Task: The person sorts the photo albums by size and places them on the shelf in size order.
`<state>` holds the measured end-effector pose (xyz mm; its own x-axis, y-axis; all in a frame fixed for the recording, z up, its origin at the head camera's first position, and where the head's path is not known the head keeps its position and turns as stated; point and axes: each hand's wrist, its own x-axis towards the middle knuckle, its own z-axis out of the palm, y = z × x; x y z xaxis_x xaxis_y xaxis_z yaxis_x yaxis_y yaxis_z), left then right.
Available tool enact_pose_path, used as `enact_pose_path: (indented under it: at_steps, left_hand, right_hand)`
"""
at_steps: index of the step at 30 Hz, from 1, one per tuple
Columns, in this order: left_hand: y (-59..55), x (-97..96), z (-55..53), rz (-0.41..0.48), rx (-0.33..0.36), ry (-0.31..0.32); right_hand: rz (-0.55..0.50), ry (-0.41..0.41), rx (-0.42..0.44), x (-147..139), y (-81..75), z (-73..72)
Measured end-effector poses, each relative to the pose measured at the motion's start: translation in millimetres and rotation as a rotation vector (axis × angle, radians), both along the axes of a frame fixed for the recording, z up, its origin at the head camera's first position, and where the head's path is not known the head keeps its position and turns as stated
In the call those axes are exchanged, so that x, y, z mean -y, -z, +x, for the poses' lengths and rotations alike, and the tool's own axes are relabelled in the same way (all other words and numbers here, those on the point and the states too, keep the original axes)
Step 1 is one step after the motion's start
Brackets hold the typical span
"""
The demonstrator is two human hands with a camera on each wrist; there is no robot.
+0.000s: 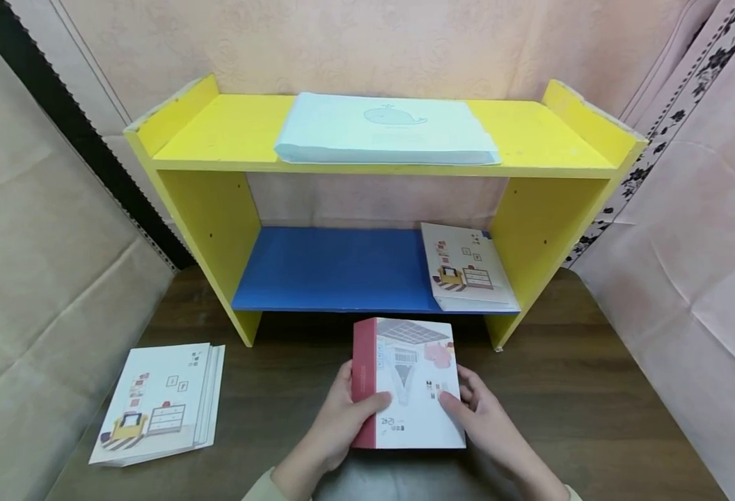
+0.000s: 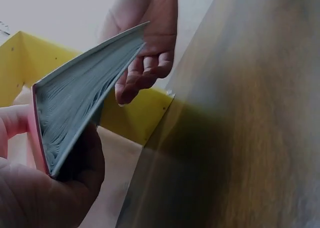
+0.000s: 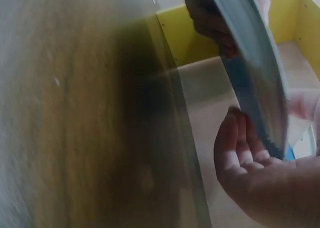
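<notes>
A thick book (image 1: 414, 410) with a red spine and a white printed cover is held up over the table, in front of the shelf. My left hand (image 1: 341, 421) grips its spine side, thumb on the cover and fingers behind. On the opposite edge my right hand (image 1: 489, 424) holds it, thumb on the front and fingers at the back. From below, the left wrist view shows the page edges of the book (image 2: 85, 95), slightly fanned, with my left hand (image 2: 55, 188) around the spine. Curled fingers of my right hand (image 3: 255, 173) show behind the book in the right wrist view.
A yellow shelf (image 1: 204, 223) with a blue lower board (image 1: 336, 268) stands ahead. Thin white booklets (image 1: 468, 268) lie at the right on that board. Light-blue flat packs with a whale (image 1: 386, 132) lie on top. More white booklets (image 1: 154, 410) lie on the table (image 1: 267, 390) at left.
</notes>
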<state>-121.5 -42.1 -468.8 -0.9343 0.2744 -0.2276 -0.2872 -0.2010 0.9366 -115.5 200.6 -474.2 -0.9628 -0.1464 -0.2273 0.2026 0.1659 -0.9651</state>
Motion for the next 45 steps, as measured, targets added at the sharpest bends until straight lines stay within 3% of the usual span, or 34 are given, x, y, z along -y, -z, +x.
enact_pose_path:
  at_steps: [6,17,23,32,37,45]
  left_hand:
    - [-2.6,9.8,-3.1,0.034,-0.044,-0.042]
    - [-4.6,16.5,-0.7,0.047,-0.042,-0.067]
    - [-7.8,21.3,-2.1,0.056,-0.084,-0.062]
    - [-17.9,28.2,-13.1,0.043,-0.148,-0.062]
    - [-25.4,33.4,-20.5,0.002,-0.162,-0.053]
    - [-27.4,39.4,-17.9,-0.023,-0.146,0.065]
  right_hand:
    - [-0.044,-0.125,0.002,9,2.0,4.5]
    - [-0.052,-0.232,-0.04,17,2.8,9.6]
    - [-0.071,-0.253,-0.083,21,-1.3,7.4]
    - [-0.127,-0.197,-0.141,32,-9.2,-4.1]
    - [-0.185,-0.121,-0.11,38,-15.4,-12.0]
    - [-0.256,0.017,-0.041,44,-25.2,-23.1]
